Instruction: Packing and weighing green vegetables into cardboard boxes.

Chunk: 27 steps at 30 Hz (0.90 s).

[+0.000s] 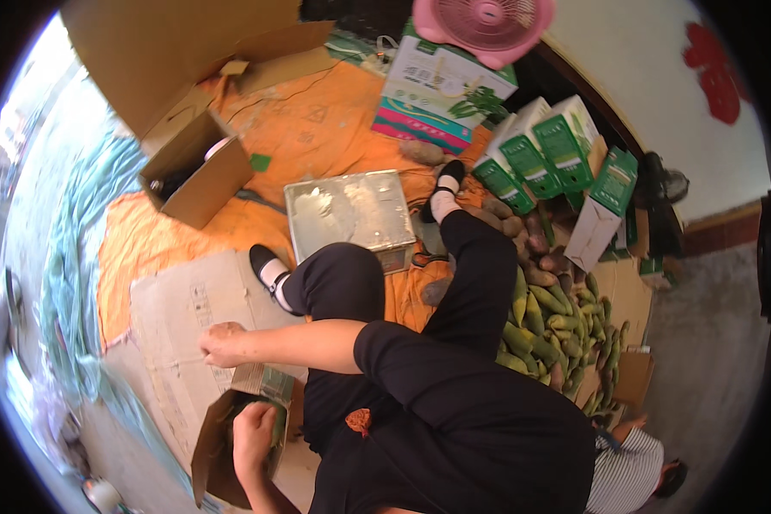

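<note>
My left hand [254, 431] reaches down into the mouth of an open cardboard carton [210, 445] at the lower left. Its fingers are curled, and their tips are hidden. Right beside them, inside the carton, a green rounded thing [278, 423] shows in part. My right arm crosses my body to the left. Above the carton's raised flap [263, 381], my right hand [224, 344] hangs over a flattened cardboard sheet [176, 317]. The fingers of this hand are folded in, and whatever they hold, if anything, is hidden.
A metal-topped box [349, 214] stands between my feet on orange sheeting [291, 111]. Long green produce [565, 325] and brown tubers [540, 248] are heaped at right, near green-and-white cartons [531, 154]. A pink basket [488, 13] sits behind. Someone in a striped shirt [630, 471] is at lower right.
</note>
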Available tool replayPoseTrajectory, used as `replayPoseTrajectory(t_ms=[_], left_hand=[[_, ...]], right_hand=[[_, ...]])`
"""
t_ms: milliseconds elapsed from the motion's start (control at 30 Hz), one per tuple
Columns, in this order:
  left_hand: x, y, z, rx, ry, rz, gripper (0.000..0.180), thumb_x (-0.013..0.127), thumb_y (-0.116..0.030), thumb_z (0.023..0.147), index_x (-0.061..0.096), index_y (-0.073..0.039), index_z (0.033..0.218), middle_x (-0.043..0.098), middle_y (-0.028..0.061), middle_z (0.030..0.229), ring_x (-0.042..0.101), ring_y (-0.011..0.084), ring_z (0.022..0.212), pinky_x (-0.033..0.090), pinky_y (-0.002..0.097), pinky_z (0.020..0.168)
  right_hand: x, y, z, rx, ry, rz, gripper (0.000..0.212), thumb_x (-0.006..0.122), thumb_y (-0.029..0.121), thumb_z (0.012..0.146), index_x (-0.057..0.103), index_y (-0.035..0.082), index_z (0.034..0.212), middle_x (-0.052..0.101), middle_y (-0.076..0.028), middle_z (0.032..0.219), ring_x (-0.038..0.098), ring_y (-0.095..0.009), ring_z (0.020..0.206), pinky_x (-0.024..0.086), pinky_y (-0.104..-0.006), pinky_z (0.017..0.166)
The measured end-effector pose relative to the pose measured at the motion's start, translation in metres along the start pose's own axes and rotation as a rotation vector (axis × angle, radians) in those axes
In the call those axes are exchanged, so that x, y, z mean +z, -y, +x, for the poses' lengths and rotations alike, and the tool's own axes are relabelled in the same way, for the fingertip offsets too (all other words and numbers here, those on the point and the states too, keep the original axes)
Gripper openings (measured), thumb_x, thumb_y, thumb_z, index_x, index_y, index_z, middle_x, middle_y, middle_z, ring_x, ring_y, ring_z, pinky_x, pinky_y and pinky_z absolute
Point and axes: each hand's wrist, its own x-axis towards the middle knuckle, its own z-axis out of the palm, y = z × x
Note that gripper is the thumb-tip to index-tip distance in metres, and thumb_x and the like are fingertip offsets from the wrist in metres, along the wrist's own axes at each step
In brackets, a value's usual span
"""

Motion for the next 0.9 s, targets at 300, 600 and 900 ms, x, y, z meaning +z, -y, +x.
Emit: replayPoseTrajectory(t_ms=[300,600,900], left_hand=[[0.08,0.05,0.189,0.106,0.235,0.437,0.021,0.065,-0.023,0.08,0.07,-0.006,0.091,0.067,0.0203,0.089,0.064,0.0371,0.088,0.051,0.0448,0.078],[0.103,0.083,0.167,-0.425,0.64,1.156,0.056,0.062,-0.046,0.08,0.057,-0.021,0.13,0.047,0.0072,0.142,0.041,0.0287,0.133,0.031,0.0565,0.107],[0.096,0.138,0.086,-0.488,0.652,1.103,0.049,0.056,-0.036,0.082,0.059,-0.021,0.128,0.049,0.0095,0.139,0.039,0.0325,0.133,0.034,0.0519,0.106]], right_hand=[[-0.163,-0.033,-0.064,-0.262,-0.46,0.587,0.011,0.064,0.013,0.079,0.066,0.002,0.079,0.066,-0.01,0.073,0.064,-0.018,0.071,0.05,-0.0316,0.066],[-0.265,-0.229,-0.289,0.25,-1.066,0.55,0.014,0.064,0.013,0.088,0.065,0.001,0.095,0.066,-0.003,0.081,0.062,-0.01,0.071,0.051,-0.0244,0.063],[-0.272,-0.294,-0.461,0.864,-1.394,-0.083,0.018,0.065,0.017,0.081,0.065,0.005,0.095,0.062,-0.012,0.097,0.061,-0.029,0.088,0.049,-0.0386,0.079]])
